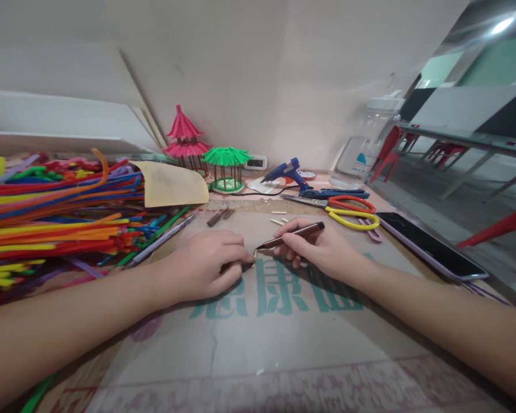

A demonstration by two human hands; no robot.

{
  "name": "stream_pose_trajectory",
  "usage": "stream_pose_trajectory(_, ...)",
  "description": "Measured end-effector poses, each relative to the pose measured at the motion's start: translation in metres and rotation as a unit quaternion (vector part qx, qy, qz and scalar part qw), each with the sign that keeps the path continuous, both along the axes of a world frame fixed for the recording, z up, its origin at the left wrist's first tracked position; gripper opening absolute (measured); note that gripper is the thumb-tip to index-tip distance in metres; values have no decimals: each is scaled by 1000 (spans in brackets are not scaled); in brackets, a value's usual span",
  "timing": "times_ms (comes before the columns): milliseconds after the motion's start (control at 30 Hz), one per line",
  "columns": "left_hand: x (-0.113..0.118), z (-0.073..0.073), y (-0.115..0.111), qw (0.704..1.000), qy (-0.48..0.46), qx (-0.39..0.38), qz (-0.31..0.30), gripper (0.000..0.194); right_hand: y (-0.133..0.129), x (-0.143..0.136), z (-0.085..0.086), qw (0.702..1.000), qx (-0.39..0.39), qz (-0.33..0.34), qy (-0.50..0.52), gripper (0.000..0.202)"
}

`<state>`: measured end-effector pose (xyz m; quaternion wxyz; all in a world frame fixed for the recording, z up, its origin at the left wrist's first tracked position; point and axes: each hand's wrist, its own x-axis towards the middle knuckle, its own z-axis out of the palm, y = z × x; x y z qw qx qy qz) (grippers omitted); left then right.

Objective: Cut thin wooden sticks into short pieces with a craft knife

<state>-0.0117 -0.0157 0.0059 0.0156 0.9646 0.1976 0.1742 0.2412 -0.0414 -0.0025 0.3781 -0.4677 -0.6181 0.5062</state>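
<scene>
Marker (298, 233) snug in the right hand's grip (316, 249)

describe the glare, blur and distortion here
Head view: the lamp glares white at top right; the bottle leans, probably from wide-angle stretch; the pen's outline reads clearly, but fine detail at its tip is soft.

To my left I see bundles of colourful pipe cleaners (60, 195), ahead of me a pink-roofed model (184, 150), a green-roofed model (227, 156) and a blue glue gun (289, 170), and to my right scissors (328, 203), a phone (432, 245) and a clear bottle (359, 152).
</scene>
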Motion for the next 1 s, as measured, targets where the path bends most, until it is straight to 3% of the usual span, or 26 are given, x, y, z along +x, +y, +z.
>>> stream_pose_trajectory(233,-1,-1,0,1000,6,-9,3,30,0,1,1,999,-3,28,-15,19)
stream_pose_trajectory(600,0,-1,0,1000,9,-4,4,31,1,2,-4,1000,9,15,-1,20)
stream_pose_trajectory(800,-2,-1,-1,1000,15,-19,10,30,-1,2,-2,998,33,59,-9,19)
stream_pose_trajectory(1000,3,0,-1,997,-10,-40,66,27,-1,2,-4,998,25,57,-3,17)
